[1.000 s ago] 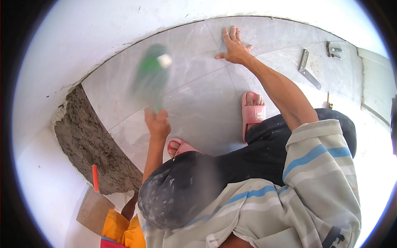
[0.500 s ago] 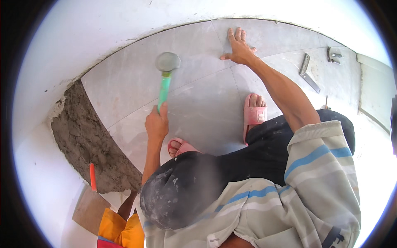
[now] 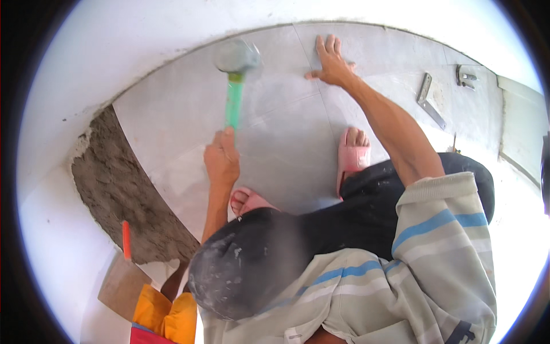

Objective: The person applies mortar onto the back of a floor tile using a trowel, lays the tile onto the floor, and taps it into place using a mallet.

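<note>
My left hand (image 3: 222,157) is closed round the translucent green handle of a mallet (image 3: 234,103). Its thick grey head is smeared by motion and appears raised over the large grey floor tiles (image 3: 275,137). Farther off and to the right, my right hand (image 3: 334,62) rests on the tiles close to a joint, fingers spread and holding nothing. The tiles run up to the white wall at the far side.
Rough grey mortar (image 3: 114,178) borders the tiles on the left, with an orange handle (image 3: 126,239) at its edge. A person in orange-yellow clothing (image 3: 152,315) is at lower left. A metal square (image 3: 427,103) and a small metal tool (image 3: 467,77) lie at right.
My left hand and the mallet have moved away from me, the mallet head now nearer the far wall. My right hand keeps its place on the tiles.
</note>
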### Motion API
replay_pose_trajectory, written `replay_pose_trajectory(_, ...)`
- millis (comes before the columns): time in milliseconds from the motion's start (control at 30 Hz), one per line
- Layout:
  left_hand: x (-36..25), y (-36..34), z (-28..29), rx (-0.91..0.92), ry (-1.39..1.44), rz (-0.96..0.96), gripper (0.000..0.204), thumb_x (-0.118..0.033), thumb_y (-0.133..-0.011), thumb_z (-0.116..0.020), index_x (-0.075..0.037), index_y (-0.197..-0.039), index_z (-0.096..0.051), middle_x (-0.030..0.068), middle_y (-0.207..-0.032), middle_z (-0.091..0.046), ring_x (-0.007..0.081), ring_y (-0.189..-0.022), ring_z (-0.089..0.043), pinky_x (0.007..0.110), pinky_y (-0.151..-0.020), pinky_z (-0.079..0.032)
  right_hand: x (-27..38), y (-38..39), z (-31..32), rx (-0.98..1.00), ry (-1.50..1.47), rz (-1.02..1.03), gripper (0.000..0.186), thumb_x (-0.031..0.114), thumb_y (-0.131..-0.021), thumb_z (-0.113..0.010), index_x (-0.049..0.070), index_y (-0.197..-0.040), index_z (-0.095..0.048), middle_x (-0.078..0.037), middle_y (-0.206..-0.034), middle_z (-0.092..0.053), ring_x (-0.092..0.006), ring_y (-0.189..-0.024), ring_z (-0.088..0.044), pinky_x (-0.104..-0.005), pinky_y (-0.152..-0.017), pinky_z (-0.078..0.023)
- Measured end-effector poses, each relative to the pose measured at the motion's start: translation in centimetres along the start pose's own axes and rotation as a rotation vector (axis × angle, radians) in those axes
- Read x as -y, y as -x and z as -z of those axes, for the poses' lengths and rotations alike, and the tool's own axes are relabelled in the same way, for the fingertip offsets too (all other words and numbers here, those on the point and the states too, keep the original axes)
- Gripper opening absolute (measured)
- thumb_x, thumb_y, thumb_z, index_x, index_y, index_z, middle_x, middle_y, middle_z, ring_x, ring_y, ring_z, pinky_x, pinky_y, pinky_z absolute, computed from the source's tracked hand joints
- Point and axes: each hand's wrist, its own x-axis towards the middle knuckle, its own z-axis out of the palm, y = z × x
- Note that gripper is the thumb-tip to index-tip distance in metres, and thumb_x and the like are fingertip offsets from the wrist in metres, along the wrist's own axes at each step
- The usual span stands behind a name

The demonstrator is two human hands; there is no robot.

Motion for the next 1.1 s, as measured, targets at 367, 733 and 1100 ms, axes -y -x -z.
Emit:
replay_pose_trajectory(367,3.8,-1.2,-0.7,-0.113,-0.263,0.066,0.061,-0.057,-0.095,-0.040,0.000,-0.086,-0.061,0.0272,-0.078,-0.064,0.0456,-0.079,-0.061,0.054,-0.072,-0.045,2.1,0.1,0.6,0.010,0.024,0.043,0.105,0.041,-0.074,-0.079,0.018,-0.153,-0.013,-0.017,-0.159,-0.001,-0.0388,-0.146,-0.005,-0.0797,-0.096,-0.028)
replay_pose_trajectory(733,6.7,2.1,-0.9,-0.087,-0.198,0.163,0.069,-0.066,-0.089,-0.045,0.001,-0.092,-0.061,0.0258,-0.083,-0.066,0.0453,-0.083,-0.063,0.051,-0.074,-0.046,3.6,-1.2,2.8,0.226,0.438,0.471,0.115,0.024,-0.068,-0.085,0.026,-0.153,-0.008,0.003,-0.161,0.000,-0.0186,-0.148,-0.007,-0.0770,-0.100,-0.032)
replay_pose_trajectory(1100,6.7,2.0,-0.8,-0.119,-0.172,0.105,0.062,-0.061,-0.086,-0.055,0.000,-0.093,-0.060,0.0253,-0.080,-0.066,0.0456,-0.081,-0.063,0.051,-0.073,-0.047,2.1,-1.0,2.7,0.200,0.357,0.479,0.133,0.024,-0.056,-0.091,0.021,-0.153,-0.001,-0.001,-0.161,0.002,-0.0231,-0.148,-0.003,-0.0771,-0.098,-0.034)
